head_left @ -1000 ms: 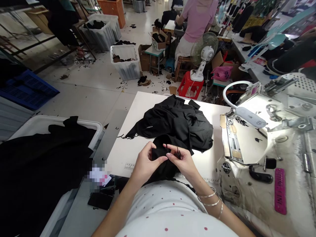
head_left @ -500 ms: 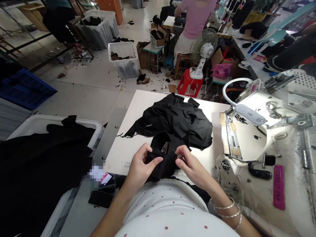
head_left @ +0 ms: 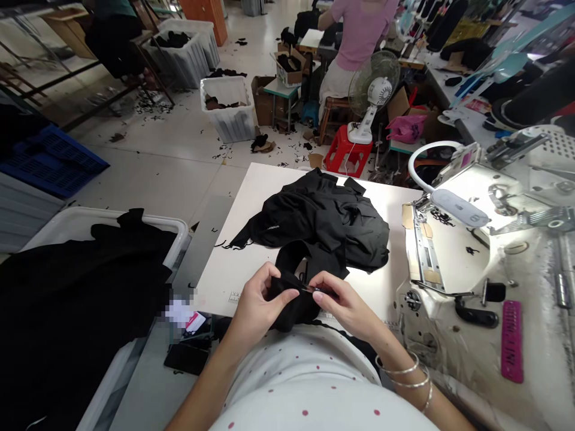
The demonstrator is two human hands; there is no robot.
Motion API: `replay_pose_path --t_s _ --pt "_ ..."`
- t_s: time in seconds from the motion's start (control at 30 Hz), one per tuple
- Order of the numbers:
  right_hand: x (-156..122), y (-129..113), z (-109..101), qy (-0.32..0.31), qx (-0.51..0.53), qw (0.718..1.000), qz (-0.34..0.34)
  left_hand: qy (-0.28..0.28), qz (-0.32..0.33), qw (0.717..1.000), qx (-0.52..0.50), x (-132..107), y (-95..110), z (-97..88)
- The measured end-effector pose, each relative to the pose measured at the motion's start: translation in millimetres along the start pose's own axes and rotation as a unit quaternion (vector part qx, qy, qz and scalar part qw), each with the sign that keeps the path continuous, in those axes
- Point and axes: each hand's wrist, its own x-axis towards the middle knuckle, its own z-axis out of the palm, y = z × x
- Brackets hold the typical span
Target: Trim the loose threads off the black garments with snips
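Note:
A black garment (head_left: pixel 309 209) lies bunched on the white table, its near end, an open loop of fabric, drawn up towards my body. My left hand (head_left: pixel 263 299) pinches the edge of that loop between thumb and fingers. In my right hand (head_left: pixel 344 299) is a small pointed metal tool (head_left: pixel 307 289), slim as thread snips; most of it is hidden by the fingers. Its tip points left and meets the cloth beside my left thumb. Both hands are close together, just above the table's near edge.
On the right stands a sewing machine (head_left: pixel 471 263) with a lit lamp. A white bin (head_left: pixel 182 236) heaped with black cloth is at the left, near a dark phone (head_left: pixel 186 357). Beyond the table (head_left: pixel 233 239) are a fan (head_left: pixel 377 93) on a red stool and a seated person (head_left: pixel 359 36).
My right hand has moved left, bringing the metal tool's tip from beside the loop to the cloth edge at my left thumb. The left hand keeps its pinch.

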Motion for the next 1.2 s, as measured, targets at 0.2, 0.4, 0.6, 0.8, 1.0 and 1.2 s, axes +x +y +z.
replay_pose_path --t_s 0.2,0.4,0.6,0.8,1.0,1.2 --pt "2 2 2 -0.004 0.033 0.999 -0.003 -0.006 -0.003 1.000 0.010 0 0 0.3" --pt "4 3 3 0.011 0.037 0.999 -0.006 -0.019 -0.005 1.000 0.015 -1 -2 -0.4" --pt "4 1 2 0.045 0.033 0.998 -0.010 -0.026 -0.006 1.000 0.015 -2 0 -1.7" --pt "5 9 -4 0.043 0.049 0.998 0.018 -0.035 0.015 0.999 0.026 -3 -1 -3.7" --pt "10 13 -1 0.010 0.077 0.997 0.024 -0.055 0.020 0.998 0.024 -3 0 -4.3" --pt "12 15 3 0.009 0.097 0.995 0.017 -0.068 0.010 0.998 0.012 -2 0 -3.2"
